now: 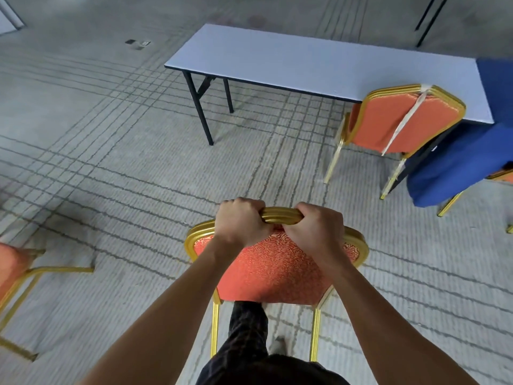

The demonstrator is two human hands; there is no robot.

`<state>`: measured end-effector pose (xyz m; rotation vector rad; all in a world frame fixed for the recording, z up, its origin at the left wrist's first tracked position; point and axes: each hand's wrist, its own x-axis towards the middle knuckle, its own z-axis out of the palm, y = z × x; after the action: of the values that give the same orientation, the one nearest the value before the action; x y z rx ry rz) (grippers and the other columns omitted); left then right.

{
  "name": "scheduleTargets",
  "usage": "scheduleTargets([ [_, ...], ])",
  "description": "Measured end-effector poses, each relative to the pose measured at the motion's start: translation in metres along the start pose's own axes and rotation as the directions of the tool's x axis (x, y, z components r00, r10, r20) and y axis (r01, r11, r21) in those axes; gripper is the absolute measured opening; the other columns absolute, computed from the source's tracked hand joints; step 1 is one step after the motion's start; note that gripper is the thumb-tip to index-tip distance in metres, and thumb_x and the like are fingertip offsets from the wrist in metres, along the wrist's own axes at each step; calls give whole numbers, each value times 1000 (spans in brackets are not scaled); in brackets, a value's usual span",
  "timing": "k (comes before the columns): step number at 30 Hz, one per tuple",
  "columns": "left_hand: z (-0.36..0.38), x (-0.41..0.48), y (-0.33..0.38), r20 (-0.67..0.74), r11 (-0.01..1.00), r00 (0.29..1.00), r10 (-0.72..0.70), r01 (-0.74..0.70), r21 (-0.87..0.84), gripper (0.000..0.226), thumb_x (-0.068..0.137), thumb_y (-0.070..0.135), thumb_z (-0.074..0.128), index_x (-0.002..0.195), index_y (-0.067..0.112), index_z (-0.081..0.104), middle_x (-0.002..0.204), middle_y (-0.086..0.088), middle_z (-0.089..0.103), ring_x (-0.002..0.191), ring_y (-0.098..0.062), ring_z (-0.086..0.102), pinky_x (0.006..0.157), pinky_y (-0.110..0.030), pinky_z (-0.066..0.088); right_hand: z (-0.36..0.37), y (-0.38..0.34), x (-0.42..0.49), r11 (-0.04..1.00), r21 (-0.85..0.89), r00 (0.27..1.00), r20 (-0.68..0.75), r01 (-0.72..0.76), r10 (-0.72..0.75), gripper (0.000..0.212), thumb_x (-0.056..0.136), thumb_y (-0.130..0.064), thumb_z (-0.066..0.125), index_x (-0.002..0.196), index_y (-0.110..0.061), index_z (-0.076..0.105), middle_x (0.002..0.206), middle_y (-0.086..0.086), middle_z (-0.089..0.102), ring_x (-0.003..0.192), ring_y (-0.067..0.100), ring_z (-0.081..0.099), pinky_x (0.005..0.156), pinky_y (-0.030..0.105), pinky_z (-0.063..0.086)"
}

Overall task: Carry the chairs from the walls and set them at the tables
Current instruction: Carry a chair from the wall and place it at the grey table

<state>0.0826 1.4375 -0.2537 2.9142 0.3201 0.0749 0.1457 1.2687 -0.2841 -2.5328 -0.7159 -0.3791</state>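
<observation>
- The left hand and the right hand are both gripping the gold top rail of the orange chair, fingers curled over it, close together at its centre.
- The chair is standing directly in front of the person, well apart from the long grey surface. Whether its legs are touching the carpet cannot be told.
- Risk: with both grips bunching mid-rail, a lifted chair is likely to twist, and its rear legs are flanking the person's leg, inviting a knock or trip.
- Risk: a second chair is occupying the surface's right end, with a blue cloth hanging just beside it. Steering right is risking a collision or snag.
- Risk: a third chair is sitting at the left edge, narrowing the path.
</observation>
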Motion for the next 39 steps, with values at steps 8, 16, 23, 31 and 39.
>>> scheduleTargets([
  [8,10,157,-36,33,1000,999,27,-27,-4,30,76,53,57,70,24,53,69,5,64,68,-22,63,62,-29,46,54,27,140,992,-94,995,53,-85,90,27,64,-32,74,55,-18,53,44,-6,44,40,16,33,51,23,19],
  [16,-2,305,-48,59,992,991,118,-116,-41,30,75,48,59,65,23,46,72,1,68,67,-24,64,65,-31,48,76,54,262,987,-74,990,-1,-142,142,38,63,-24,73,53,-22,36,44,-9,27,37,13,27,46,19,10],
  [23,5,431,-44,49,984,983,177,-176,-26,33,77,54,55,67,23,52,68,3,66,62,-22,61,59,-29,39,107,105,366,971,-34,971,26,-235,236,32,65,-28,66,51,-17,40,41,-4,28,35,15,34,42,23,18],
  [31,6,591,-14,123,988,980,155,-157,4,20,80,42,59,74,23,59,74,3,68,64,-21,59,64,-28,46,141,184,494,942,-14,942,35,-334,335,36,70,-31,73,51,-21,44,38,-8,37,35,6,35,40,19,27],
  [39,4,712,-6,118,990,983,140,-143,18,23,81,44,63,82,22,68,75,4,68,72,-22,65,68,-28,46,160,233,612,946,-61,943,89,-317,321,23,72,-42,67,62,-22,64,45,-11,51,41,4,48,44,15,33],
])
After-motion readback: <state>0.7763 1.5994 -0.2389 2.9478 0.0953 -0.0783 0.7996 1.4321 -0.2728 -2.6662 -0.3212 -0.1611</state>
